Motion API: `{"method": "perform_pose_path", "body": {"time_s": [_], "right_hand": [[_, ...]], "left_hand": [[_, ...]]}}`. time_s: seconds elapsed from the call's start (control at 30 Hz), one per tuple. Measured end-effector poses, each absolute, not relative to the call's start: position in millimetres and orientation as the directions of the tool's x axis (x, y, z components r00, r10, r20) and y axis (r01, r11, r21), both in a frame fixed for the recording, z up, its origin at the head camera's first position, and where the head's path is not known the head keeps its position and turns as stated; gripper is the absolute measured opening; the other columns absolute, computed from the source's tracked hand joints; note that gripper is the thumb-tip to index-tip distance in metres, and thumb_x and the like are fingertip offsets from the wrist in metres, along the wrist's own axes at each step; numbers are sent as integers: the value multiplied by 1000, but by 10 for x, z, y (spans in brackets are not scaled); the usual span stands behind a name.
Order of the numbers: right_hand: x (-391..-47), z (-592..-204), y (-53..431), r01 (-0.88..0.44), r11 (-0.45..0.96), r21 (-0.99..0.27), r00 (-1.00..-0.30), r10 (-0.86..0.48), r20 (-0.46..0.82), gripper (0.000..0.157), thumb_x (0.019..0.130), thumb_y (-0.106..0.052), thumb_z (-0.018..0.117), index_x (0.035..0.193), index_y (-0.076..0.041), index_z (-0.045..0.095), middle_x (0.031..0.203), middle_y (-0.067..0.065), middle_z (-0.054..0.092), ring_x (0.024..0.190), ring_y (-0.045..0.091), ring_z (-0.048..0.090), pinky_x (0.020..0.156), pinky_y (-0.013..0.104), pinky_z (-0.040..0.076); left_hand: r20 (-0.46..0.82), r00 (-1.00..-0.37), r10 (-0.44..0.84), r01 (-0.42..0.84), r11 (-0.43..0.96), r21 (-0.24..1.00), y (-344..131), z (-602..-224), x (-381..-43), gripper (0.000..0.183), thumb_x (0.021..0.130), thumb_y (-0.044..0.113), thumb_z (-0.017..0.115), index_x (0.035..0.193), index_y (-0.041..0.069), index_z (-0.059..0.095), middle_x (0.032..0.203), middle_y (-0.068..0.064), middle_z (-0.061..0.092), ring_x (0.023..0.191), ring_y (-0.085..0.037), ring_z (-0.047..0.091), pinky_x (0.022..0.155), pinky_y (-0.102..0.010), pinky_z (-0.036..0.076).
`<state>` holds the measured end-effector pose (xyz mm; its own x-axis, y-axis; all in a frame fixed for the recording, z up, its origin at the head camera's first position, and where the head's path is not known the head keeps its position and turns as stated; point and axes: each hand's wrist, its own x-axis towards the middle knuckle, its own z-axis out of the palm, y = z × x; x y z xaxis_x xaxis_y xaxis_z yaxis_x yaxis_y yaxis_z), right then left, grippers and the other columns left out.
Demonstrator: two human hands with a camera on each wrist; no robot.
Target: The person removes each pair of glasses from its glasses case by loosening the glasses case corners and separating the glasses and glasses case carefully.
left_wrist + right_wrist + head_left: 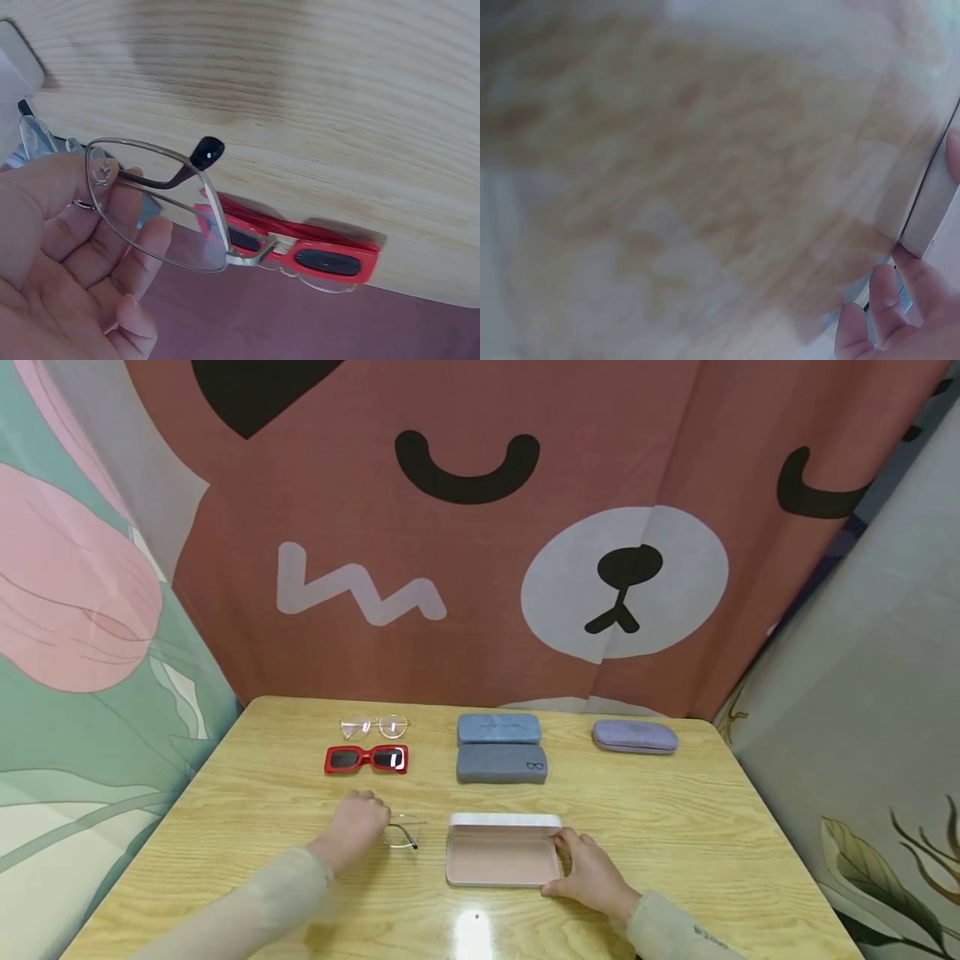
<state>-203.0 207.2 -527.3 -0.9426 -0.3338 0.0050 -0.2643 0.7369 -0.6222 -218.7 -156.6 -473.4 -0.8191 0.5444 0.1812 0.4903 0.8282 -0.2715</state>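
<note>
My left hand [358, 827] pinches a pair of thin metal-rimmed eyeglasses [406, 837] between thumb and fingers. In the left wrist view the thumb lies at the bridge, and a temple with a black tip [208, 153] shows behind one lens. To the right stands an opened white glasses case [502, 862] with a pale pink-beige lining, nothing inside. My right hand [591, 870] grips its right end, thumb at the near corner and fingers by the lid. Only the right hand's fingertips [885, 304] and an edge of the case show in the right wrist view, which fabric mostly fills.
Red sunglasses [366, 760] lie beyond my left hand, with clear thin-framed glasses [375, 727] behind them. Farther back sit a blue glasses case [498, 727], a grey-blue case [495, 764] touching it, and a purple case [634, 737] at right. A printed curtain [480, 652] hangs behind the table.
</note>
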Motion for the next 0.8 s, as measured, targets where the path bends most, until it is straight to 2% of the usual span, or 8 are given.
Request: {"method": "perform_pose_path", "body": {"time_s": [0.2,0.57,0.8], "right_hand": [[-2016,-5268,2076,-266,742,-615,-944,-330,10,78,62,-31,92,122,1,55,118,18,65,103,35,57,90,55,46],[-2020,-5279,2071,-263,745,-614,-945,-328,6,78,61,-31,92,122,0,55,119,16,66,101,32,57,89,54,47],[-2023,-5275,2074,-259,741,-619,-945,-328,2,76,62,-32,91,122,0,56,118,16,66,102,32,57,88,53,47]], "left_hand": [[123,-838,531,490,833,-259,-1624,-4722,-2243,20,66,-4,76,67,12,64,67,-1,62,64,-18,53,64,-33,49],[130,-837,531,492,835,-247,-1702,-4716,-2336,18,69,-2,76,66,10,64,67,-2,61,65,-20,54,63,-35,49],[129,-840,528,488,837,-246,-1746,-4717,-2363,19,67,5,81,66,11,63,67,0,62,64,-18,53,63,-34,51]]}}
